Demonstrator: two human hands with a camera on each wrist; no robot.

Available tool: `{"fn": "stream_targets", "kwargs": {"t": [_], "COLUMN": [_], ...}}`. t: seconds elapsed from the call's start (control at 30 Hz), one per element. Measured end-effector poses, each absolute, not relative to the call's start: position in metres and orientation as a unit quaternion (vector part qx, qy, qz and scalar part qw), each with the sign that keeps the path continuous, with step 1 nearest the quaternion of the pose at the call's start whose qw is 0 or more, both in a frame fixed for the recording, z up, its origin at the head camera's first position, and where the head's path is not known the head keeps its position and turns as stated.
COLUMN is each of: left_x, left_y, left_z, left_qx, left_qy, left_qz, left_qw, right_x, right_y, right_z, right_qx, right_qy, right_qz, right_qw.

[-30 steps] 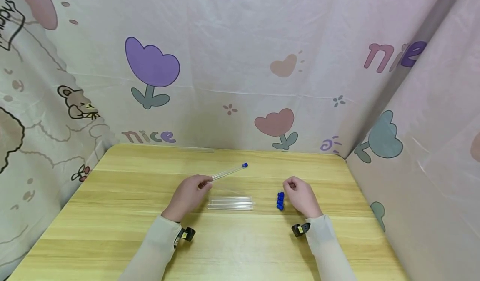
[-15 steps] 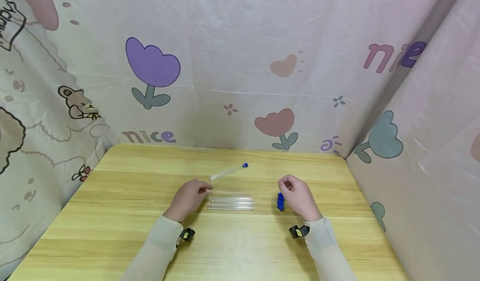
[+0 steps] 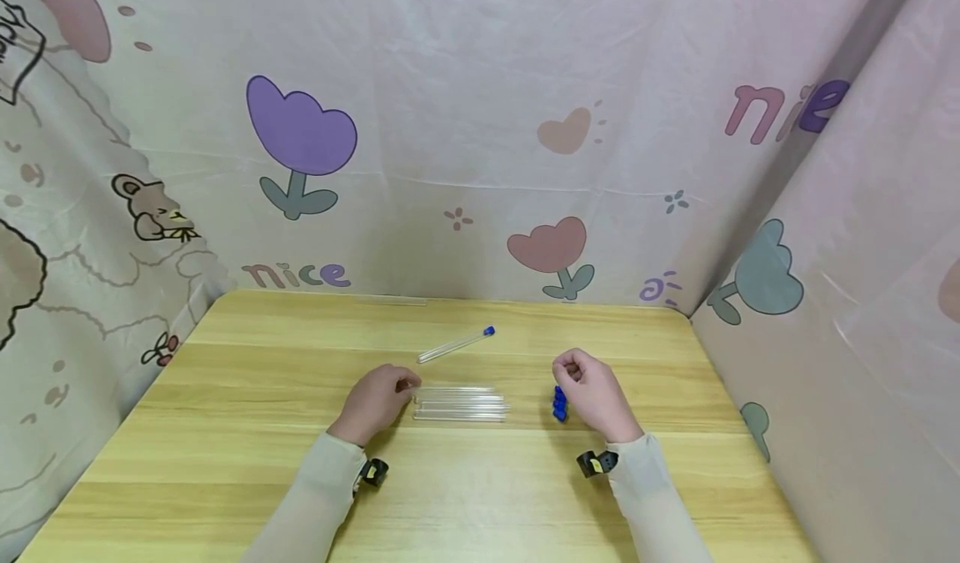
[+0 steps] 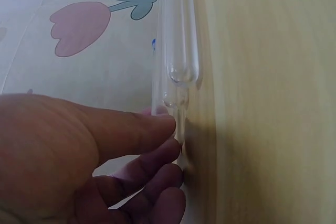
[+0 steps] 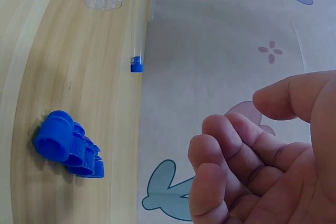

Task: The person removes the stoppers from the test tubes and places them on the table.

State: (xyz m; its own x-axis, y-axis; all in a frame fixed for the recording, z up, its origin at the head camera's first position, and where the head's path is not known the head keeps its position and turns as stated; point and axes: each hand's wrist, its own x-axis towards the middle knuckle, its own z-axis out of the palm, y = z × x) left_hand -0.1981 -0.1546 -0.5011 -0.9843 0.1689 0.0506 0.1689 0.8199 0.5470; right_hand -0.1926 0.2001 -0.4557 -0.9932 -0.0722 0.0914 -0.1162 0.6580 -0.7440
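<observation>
Several clear test tubes [image 3: 461, 409] lie side by side on the table in front of me. My left hand [image 3: 377, 400] is at their left end, its thumb and fingertips pinching the rounded end of the farthest tube [image 4: 160, 98]. A short row of blue caps [image 5: 68, 145] lies right of the tubes. Beside and slightly above the caps hovers my right hand [image 3: 596, 388]; its fingers are loosely curled, the thumb is apart from them, and nothing is between. Farther back, a tube with a blue cap on its end [image 3: 455, 345] lies at a slant.
The wooden table [image 3: 480, 496] meets a printed curtain [image 3: 420, 238] along its back edge and right side. A thin clear strip [image 3: 397, 301] lies at the back edge. Each wrist wears a small black camera [image 3: 372, 471].
My left hand has left the capped tube and come nearer to the row, onto the farthest uncapped tube. My right hand has shifted slightly left, over the caps' far end.
</observation>
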Motion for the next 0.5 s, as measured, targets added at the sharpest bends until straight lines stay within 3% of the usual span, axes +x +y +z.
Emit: {"fn": "stream_targets", "kwargs": {"t": [0.5], "left_x": [-0.2001], "left_y": [-0.1548], "left_z": [-0.5056], "left_qx": [0.079], "left_qy": [0.953], "left_qz": [0.293], "left_qw": [-0.011], "right_x": [-0.1912], "right_y": [0.1977], "right_z": [-0.4557], "right_qx": [0.053], "right_qy": [-0.910], "right_qz": [0.412], "right_qw": [0.018]}}
